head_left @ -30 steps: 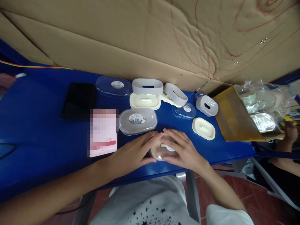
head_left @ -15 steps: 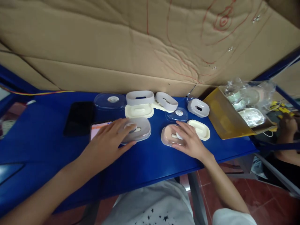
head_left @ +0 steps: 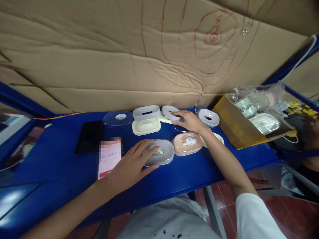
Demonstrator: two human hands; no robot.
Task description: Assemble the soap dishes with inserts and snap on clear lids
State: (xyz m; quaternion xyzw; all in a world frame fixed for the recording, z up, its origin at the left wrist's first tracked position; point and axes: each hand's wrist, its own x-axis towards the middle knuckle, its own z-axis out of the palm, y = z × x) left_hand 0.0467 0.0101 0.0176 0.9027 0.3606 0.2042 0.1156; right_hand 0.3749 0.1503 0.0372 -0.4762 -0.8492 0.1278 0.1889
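Observation:
My left hand (head_left: 136, 162) lies with fingers stretched over the clear lid of a grey oval container (head_left: 167, 153), its fingertips resting on the top. At the back, my right hand (head_left: 190, 122) reaches to a grey oval piece with a slot (head_left: 168, 112) and grips its right end between fingers and thumb. Below my right forearm sits a pink oval container (head_left: 176, 145) under a clear lid with a round label. A loose clear lid (head_left: 177, 128) is partly hidden beneath the right hand.
Another grey slotted piece (head_left: 143, 114), a cream tray (head_left: 146, 126) and a clear lid (head_left: 112, 120) lie at the back. A grey box (head_left: 213, 121) stands near a carton (head_left: 233, 127) of wrapped pieces. Two phones, one dark (head_left: 88, 137), one showing a timer (head_left: 109, 162), lie left.
My right hand has left the pink container's lid and moved back to the grey slotted piece. The left hand and grey container have shifted right, closer to the pink one. The view has turned slightly.

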